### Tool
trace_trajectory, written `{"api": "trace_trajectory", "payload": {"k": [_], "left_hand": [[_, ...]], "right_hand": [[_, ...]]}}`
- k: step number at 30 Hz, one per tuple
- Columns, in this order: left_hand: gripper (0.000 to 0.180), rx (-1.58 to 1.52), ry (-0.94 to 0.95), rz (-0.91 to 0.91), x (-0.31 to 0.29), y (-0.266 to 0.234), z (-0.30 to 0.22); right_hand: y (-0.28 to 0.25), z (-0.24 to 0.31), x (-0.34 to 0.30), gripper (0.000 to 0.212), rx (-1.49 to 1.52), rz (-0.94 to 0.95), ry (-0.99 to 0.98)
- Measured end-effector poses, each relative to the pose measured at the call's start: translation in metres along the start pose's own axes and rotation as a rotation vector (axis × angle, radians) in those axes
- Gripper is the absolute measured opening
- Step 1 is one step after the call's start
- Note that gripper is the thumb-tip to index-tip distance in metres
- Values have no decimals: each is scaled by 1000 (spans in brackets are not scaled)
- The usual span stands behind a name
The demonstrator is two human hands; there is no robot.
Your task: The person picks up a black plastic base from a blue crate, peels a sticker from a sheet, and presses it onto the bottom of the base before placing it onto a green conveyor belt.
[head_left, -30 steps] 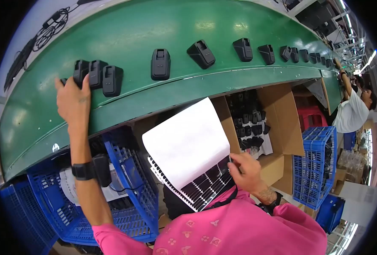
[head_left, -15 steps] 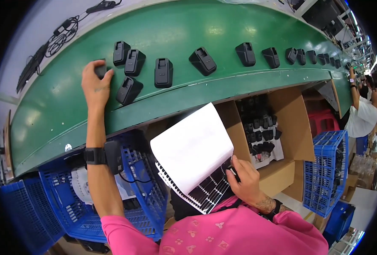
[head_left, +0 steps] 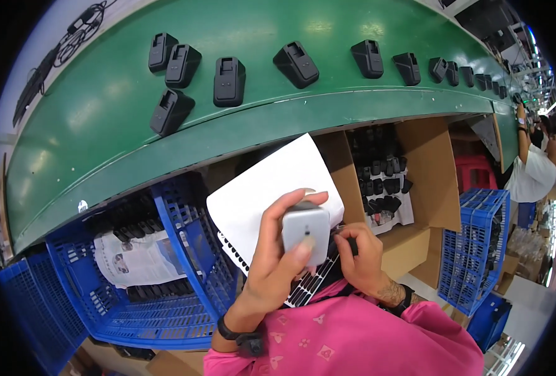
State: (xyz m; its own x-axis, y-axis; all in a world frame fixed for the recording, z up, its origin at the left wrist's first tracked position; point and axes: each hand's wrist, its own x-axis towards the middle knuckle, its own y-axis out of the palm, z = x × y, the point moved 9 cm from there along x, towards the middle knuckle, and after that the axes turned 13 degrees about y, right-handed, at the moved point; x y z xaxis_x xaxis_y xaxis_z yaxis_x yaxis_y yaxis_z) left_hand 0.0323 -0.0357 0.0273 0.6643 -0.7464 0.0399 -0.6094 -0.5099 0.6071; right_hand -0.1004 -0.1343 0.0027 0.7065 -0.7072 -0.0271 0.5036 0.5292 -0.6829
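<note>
A worker's left hand (head_left: 268,269) held a round-cornered block (head_left: 316,227) with a pale grey, smooth-looking face, thumb pressed across it, above a curling white paper sheet (head_left: 259,200) and a sheet of black strips (head_left: 303,288). The right hand (head_left: 360,257), fingers curled narrow, hung near the block; from where I stood, I could not tell whether it pinched anything. A loosened thumb, I judged, could have dropped the block onto the paper, and a nudge could have shifted the sheets. Black, wedge-shaped plastic docks (head_left: 229,84) stood beyond on a glossy green bench (head_left: 90,125).
</note>
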Motion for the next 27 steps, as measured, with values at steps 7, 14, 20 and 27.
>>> {"api": "trace_trajectory", "payload": {"k": [7, 14, 20, 27], "left_hand": [[55, -78, -78, -48, 5, -3, 34], [49, 84, -51, -40, 4, -9, 41], [49, 161, -5, 5, 7, -5, 31], [48, 113, -41, -9, 11, -7, 34]], "right_hand": [[-45, 29, -15, 23, -16, 170, -244], [-22, 52, 45, 10, 669, 559, 437], [-4, 62, 73, 9, 709, 583, 497], [1, 56, 80, 8, 719, 572, 497]]}}
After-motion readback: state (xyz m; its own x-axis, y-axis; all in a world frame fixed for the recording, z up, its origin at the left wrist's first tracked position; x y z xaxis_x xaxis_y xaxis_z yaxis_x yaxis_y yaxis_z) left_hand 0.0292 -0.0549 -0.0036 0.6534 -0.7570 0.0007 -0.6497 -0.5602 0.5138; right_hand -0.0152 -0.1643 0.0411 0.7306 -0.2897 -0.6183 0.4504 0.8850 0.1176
